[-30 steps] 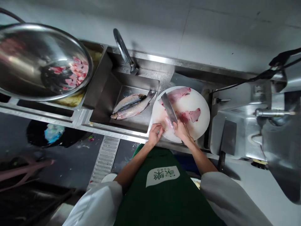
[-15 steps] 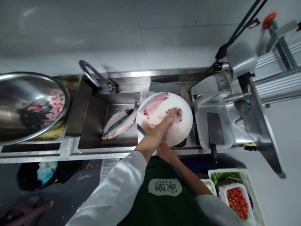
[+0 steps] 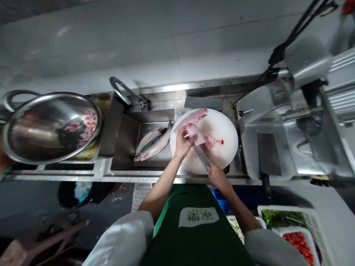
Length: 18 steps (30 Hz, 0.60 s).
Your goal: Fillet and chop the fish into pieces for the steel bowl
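A round white cutting board (image 3: 223, 123) lies over the counter beside the sink. My left hand (image 3: 183, 143) pinches a pale pink fish fillet (image 3: 196, 134) and holds it up at the board's left half. In my right hand (image 3: 218, 176), near the board's front edge, is a knife (image 3: 202, 156); its blade points away and to the left, its tip close to the fillet. Another fillet (image 3: 197, 116) lies at the back of the board, partly covered by my left hand and the held piece. Right of the blade rests a pink fish scrap (image 3: 211, 141) with a red end.
Whole fish (image 3: 155, 147) lie in the steel sink (image 3: 126, 142) under a curved faucet (image 3: 122, 88). A steel bowl (image 3: 41, 140) with pink fish pieces stands left. To the right are a slicing machine (image 3: 307, 122) and a cleaver (image 3: 268, 153). Red peppers (image 3: 299, 245) sit below.
My left hand has moved left from the board's right side and now lifts a fillet. The knife has swung from pointing left to pointing away. The whole view has shifted left.
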Each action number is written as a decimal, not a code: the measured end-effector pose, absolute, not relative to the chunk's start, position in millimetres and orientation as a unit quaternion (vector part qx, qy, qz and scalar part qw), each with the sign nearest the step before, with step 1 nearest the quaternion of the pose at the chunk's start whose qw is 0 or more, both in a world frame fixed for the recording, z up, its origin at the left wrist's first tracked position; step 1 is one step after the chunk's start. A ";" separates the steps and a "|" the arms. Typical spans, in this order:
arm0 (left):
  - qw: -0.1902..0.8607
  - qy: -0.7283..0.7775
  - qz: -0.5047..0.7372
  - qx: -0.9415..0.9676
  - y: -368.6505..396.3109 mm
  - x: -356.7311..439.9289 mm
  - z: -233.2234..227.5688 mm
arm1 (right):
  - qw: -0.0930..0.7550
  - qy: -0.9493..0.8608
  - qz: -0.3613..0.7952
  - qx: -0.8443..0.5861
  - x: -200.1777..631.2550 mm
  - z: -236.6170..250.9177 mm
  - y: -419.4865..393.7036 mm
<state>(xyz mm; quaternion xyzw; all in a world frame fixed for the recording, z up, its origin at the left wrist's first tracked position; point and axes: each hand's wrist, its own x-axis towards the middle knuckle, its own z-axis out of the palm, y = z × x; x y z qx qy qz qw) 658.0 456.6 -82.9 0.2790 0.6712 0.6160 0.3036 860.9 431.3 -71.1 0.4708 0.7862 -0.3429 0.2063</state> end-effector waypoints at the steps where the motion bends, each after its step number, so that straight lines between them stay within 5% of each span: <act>1: 0.303 0.681 0.620 0.246 435.1 654.0 -91.8 | 0.207 0.786 -0.335 0.477 863.0 -69.7 434.6; 5: 0.262 0.762 0.558 0.199 357.1 665.4 -134.3 | 0.219 0.803 -0.296 0.469 858.7 -60.1 439.8; 10: 0.008 0.822 0.471 0.320 320.5 669.3 -153.7 | 0.230 0.840 -0.247 0.426 841.7 -44.7 427.0; 18: 0.122 0.727 0.396 0.548 331.9 653.5 -177.8 | 0.281 0.856 -0.242 0.360 828.2 -49.7 416.5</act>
